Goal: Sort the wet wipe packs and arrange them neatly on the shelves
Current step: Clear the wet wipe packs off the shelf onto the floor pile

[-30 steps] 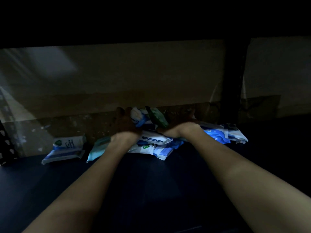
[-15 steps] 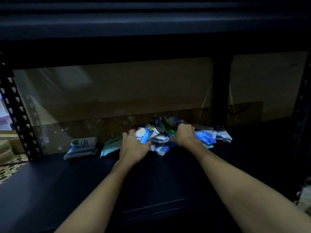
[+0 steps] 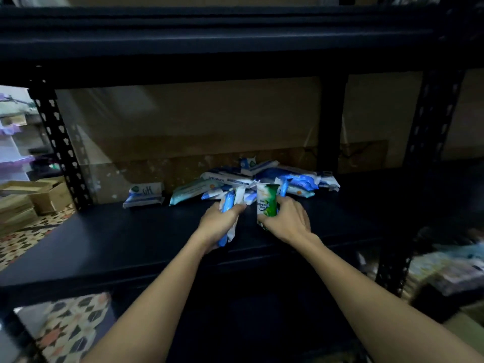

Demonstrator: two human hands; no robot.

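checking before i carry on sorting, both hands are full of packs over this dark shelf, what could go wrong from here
1. The left hand grips several blue and white packs at once; one could slip out of the grip.
2. The pile at the back is a loose heap, so it may slide if bumped.
3. The shelf is dim, so the green pack in the right hand could be missorted.

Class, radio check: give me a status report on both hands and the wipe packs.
Left hand grips blue packs. Right hand grips green pack. Pile unsorted at shelf back. Nothing in the way.
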